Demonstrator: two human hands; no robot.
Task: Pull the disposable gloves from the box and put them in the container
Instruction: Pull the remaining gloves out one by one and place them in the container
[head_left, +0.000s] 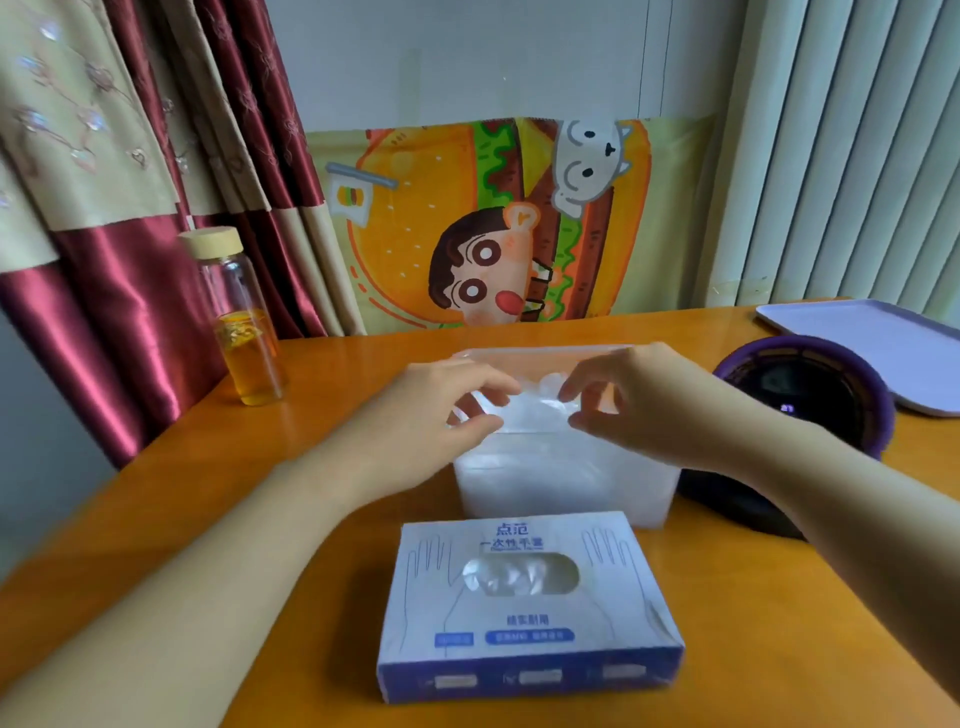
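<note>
Left hand (441, 410) and right hand (639, 400) hovering over container (566, 483), fingertips curling in, pinching clear glove (535, 408) from both sides; glove sitting between fingertips at container's open top. Box (530, 613) lying behind wrists, nearer person, on table (322, 519). Bottle (244, 322) standing well left of left fingers

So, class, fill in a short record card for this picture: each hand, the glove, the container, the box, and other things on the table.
left hand: pinches the glove above the container
right hand: pinches the glove's other side
container: translucent, open, behind the glove box
glove box: blue and white, opening upward, gloves visible inside
other things: bottle at left; purple tray and dark round object at right
</note>
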